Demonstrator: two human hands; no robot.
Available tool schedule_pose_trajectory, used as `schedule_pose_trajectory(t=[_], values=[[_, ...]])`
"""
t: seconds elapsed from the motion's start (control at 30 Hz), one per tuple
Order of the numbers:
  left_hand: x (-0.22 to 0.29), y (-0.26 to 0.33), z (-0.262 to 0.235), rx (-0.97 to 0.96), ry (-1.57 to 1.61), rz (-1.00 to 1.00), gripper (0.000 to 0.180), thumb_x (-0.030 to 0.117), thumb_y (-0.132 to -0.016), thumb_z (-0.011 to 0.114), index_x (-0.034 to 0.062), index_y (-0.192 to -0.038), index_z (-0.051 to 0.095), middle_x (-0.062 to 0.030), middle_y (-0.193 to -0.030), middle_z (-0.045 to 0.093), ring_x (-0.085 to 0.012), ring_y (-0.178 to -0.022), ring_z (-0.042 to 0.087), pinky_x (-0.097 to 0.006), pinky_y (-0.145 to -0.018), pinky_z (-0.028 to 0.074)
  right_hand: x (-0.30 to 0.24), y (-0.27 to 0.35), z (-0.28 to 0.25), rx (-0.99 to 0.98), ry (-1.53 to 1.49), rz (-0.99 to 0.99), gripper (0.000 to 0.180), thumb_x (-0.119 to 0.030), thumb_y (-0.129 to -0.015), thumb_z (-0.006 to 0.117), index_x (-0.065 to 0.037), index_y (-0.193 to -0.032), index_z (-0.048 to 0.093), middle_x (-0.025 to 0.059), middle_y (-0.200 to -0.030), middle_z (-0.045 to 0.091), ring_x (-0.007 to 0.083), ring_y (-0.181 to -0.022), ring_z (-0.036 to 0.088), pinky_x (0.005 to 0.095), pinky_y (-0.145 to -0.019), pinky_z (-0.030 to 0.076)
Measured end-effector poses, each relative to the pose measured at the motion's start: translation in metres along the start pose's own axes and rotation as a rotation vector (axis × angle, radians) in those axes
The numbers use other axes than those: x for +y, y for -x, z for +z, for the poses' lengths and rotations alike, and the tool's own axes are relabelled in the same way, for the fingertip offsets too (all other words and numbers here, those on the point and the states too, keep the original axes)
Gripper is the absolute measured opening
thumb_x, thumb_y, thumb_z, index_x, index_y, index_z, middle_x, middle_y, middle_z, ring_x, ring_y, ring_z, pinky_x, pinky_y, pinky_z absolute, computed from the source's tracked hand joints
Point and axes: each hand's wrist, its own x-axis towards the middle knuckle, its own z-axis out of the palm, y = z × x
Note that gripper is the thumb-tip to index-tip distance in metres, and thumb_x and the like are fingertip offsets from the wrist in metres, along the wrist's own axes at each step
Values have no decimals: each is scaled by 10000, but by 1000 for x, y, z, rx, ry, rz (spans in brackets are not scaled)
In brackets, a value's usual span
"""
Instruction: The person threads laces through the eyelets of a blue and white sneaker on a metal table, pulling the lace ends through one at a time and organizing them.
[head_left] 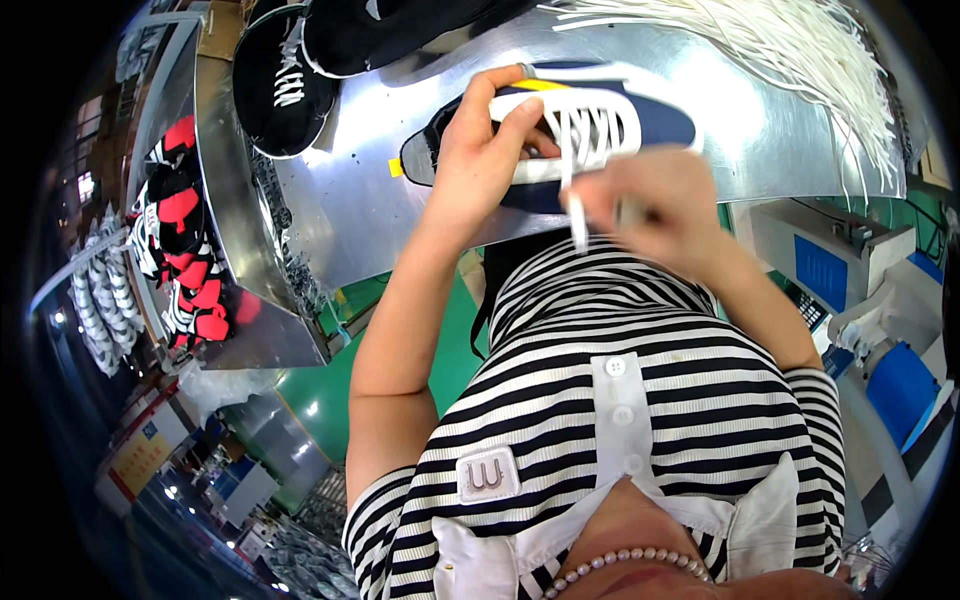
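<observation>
A navy shoe upper [655,118] with white lacing lies on its side on a shiny metal table [420,200]. My left hand [480,150] grips the shoe at its lace panel, fingers curled over the edge. My right hand [650,200], blurred by motion, pinches a white shoelace [575,205] that runs from the shoe's eyelets down to the table's near edge. The lace end hangs just below my fingers.
A bundle of loose white laces [800,50] fans across the table's far right. Black shoes [285,80] lie at the far left. A metal bin [215,200] to the left holds red-and-black shoe parts [185,240]. Blue-and-white machines [840,270] stand at the right.
</observation>
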Motion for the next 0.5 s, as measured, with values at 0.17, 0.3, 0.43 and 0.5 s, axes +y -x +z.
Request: schedule_pose_trajectory(t=[0.17,0.3,0.43,0.5], values=[[2,-5,7,4,-141,41,401,178,-992,552,5,-1335,436,-134,-863,693,-192,-796,672,-294,-736,523,12,14,17,51,-38,323,261,-58,-798,737,-72,-1055,693,52,-747,669,143,-583,623,247,-538,472],[16,34,1,45,-474,189,500,160,-941,637,-4,-1353,408,-224,-1019,684,-293,-912,694,-351,-794,531,-2,40,-6,217,-240,492,134,-97,-875,710,-30,-991,719,8,-754,664,32,-659,542,195,-566,419],[2,59,5,89,-753,333,346,106,-860,723,30,-1162,574,-172,-1027,674,-282,-881,681,-321,-781,515,-1,33,-4,14,-244,807,227,-215,-858,732,-16,-965,716,28,-693,643,58,-636,544,238,-588,435],[-5,58,11,105,-787,378,255,109,-853,724,23,-1062,606,-157,-931,669,-304,-782,669,-336,-683,511,-1,23,11,-14,-201,780,229,-215,-850,738,-8,-943,704,36,-669,629,56,-620,538,246,-574,436]])
